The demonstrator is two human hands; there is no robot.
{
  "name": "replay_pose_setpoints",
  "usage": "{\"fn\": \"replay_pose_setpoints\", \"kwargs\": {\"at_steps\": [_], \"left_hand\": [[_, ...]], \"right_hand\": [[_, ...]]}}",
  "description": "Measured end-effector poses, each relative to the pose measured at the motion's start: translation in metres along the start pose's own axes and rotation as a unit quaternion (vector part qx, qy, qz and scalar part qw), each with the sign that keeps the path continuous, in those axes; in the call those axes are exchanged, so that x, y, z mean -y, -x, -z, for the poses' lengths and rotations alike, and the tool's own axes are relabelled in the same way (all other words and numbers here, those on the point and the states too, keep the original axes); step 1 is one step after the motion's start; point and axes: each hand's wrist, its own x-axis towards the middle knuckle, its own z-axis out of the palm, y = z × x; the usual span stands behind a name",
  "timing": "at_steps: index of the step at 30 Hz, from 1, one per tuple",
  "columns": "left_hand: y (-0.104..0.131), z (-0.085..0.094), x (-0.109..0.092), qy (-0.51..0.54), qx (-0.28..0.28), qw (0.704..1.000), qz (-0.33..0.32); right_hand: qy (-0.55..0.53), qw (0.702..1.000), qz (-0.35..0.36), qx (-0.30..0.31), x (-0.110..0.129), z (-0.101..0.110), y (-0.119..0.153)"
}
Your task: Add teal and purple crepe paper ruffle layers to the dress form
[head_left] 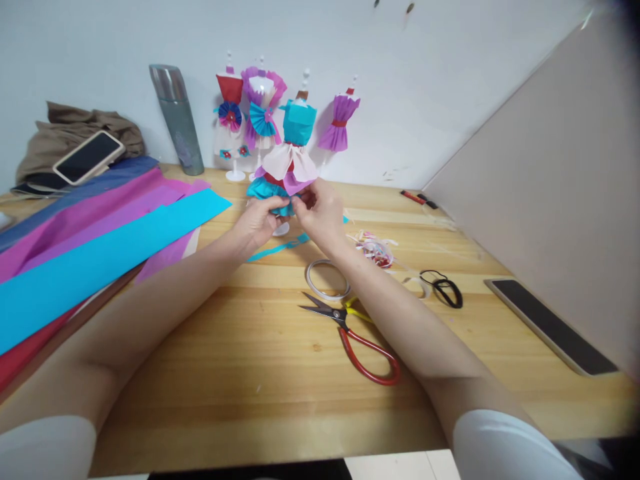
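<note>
A small dress form wears a paper dress (299, 127) with a blue bodice, a white layer, purple and red bands and a blue ruffle (265, 190) at the hem. My left hand (259, 223) pinches that ruffle from the left, thumb on top. On its right side, my right hand (320, 210) grips the hem between thumb and fingers. Below the hands shows the white round base (281, 229) of the form. A thin blue paper strip (280, 249) lies on the table just under them.
Behind stand more dressed forms, a red one (230, 90) and a purple one (340, 123) among them, and a bottle (177, 120). Crepe paper sheets (115, 240) lie left. Scissors (357, 333), a tape roll (309, 280), scraps (375, 250) and a phone (550, 325) lie nearer or right.
</note>
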Motion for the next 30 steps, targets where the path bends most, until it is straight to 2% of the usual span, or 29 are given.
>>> {"fn": "replay_pose_setpoints", "kwargs": {"at_steps": [6, 11, 16, 26, 30], "left_hand": [[0.001, 0.003, 0.000, -0.012, 0.022, 1.000, -0.001], [0.001, 0.005, 0.003, -0.030, 0.034, 0.999, -0.008], [-0.005, 0.005, 0.005, -0.020, 0.019, 0.999, -0.033], [-0.006, 0.001, 0.003, -0.015, -0.033, 0.999, -0.021], [-0.008, 0.003, 0.005, -0.004, -0.025, 0.999, -0.025]], "right_hand": [[0.008, 1.000, -0.021, 0.005, -0.001, 0.000, -0.001], [0.030, 1.000, -0.001, -0.005, -0.004, -0.002, -0.002], [0.017, 1.000, 0.014, -0.010, -0.007, -0.001, -0.002], [0.018, 0.999, 0.034, -0.003, -0.008, 0.000, 0.000], [0.029, 0.999, 0.040, 0.003, -0.011, -0.002, 0.000]]}}
